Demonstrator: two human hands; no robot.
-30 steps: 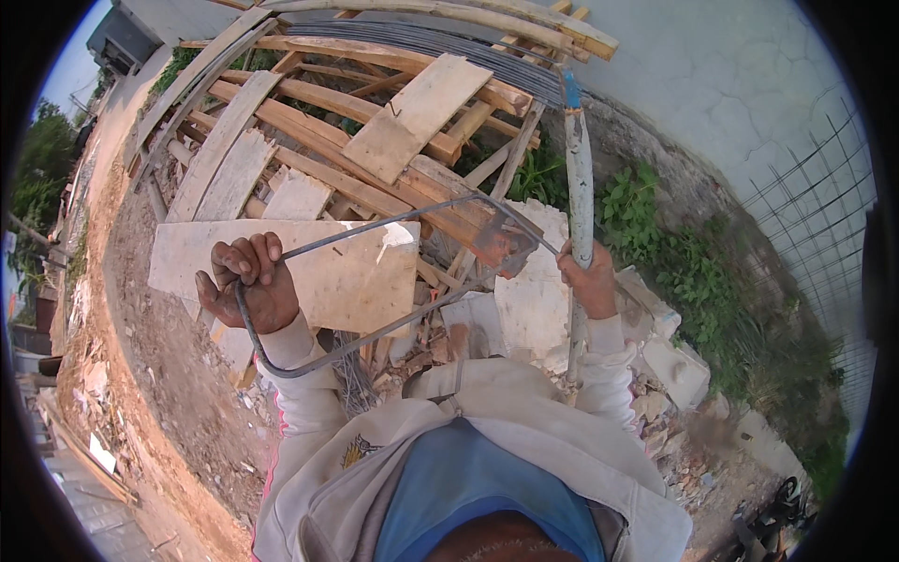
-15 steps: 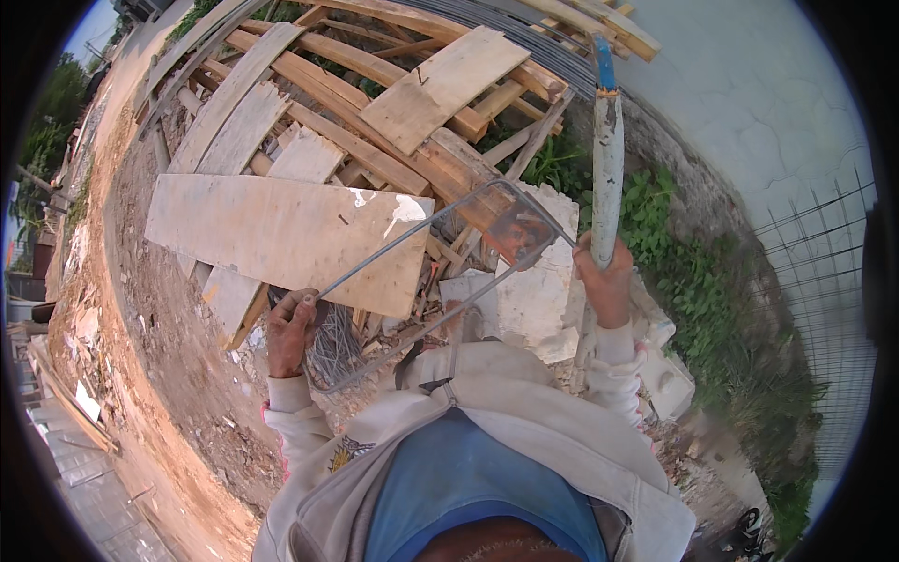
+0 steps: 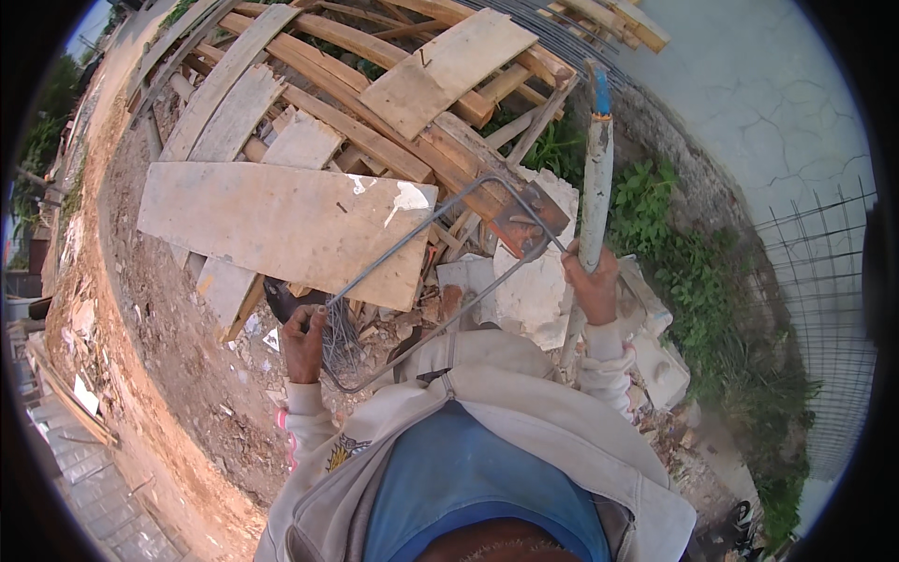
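A thin steel rod bent into a long rectangular frame [image 3: 403, 245] stretches in front of me. My left hand [image 3: 304, 345] is closed, fingers curled at the near left corner of this frame. Its far end lies at a rusty metal plate [image 3: 546, 214] fixed on a thick wooden beam [image 3: 459, 167]. My right hand [image 3: 592, 286] is wrapped round the lower part of a whitish pipe [image 3: 597, 183] with a worn blue top, which stands nearly upright just right of the plate. What the pipe's lower end touches is hidden by my hand.
Ahead lies a pile of timber and boards, with a wide plywood sheet [image 3: 281, 220] nearest on the left. A bundle of wire [image 3: 345, 342] lies near my left hand. Broken concrete [image 3: 534, 295], green weeds [image 3: 655, 225] and wire mesh [image 3: 810, 281] are to the right.
My left hand has shifted slightly right and nearer to me, along with the near corner of the rod frame. The right hand and pipe have moved a little left, the pipe's top now lower.
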